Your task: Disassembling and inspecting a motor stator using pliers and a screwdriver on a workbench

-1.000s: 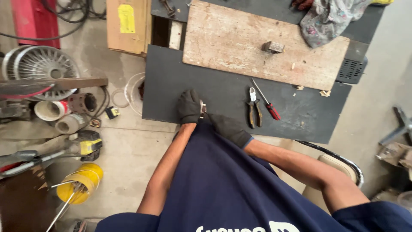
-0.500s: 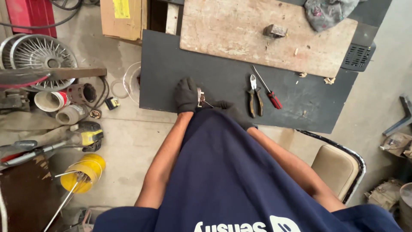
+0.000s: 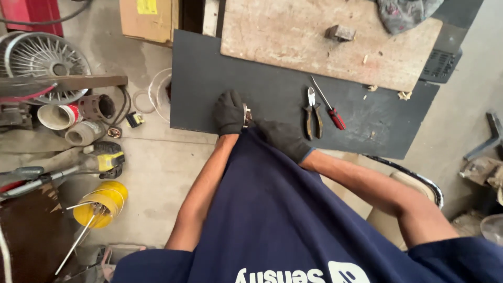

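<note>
Two hands: both in dark work gloves, meeting at the near edge of a dark tabletop point(image 3: 209, 68), right in front of the person's navy shirt.
Left hand point(image 3: 229, 111): fingers curled close, wrapped around the left side of a small round metal part point(image 3: 246, 115); only the part's pale rim shows past the glove.
Right hand point(image 3: 283, 137): lies low, just to the right of the metal part, fingers bent toward it; whether they grip it or only touch it cannot be told, since the shirt and the glove hide the tips.
Metal part: on or just above the tabletop's near edge, between the two gloves, held against the left palm.
Pliers point(image 3: 312, 111): dark handles, lying shut on the tabletop just right of the right hand, apart from it.
Screwdriver point(image 3: 330, 107): red handle, thin shaft pointing far and left, just beside the pliers on their right.
Wooden board point(image 3: 293, 36): lies on the far part of the tabletop, with a small block point(image 3: 340, 32) on it and a grey rag point(image 3: 403, 13) at its far right corner.
Floor, left: a metal fan grille point(image 3: 42, 57), rolls of tape point(image 3: 73, 118), a yellow spool point(image 3: 99, 204) with a rod through it.
Chair point(image 3: 414, 183): near right, its curved frame under the right forearm.
</note>
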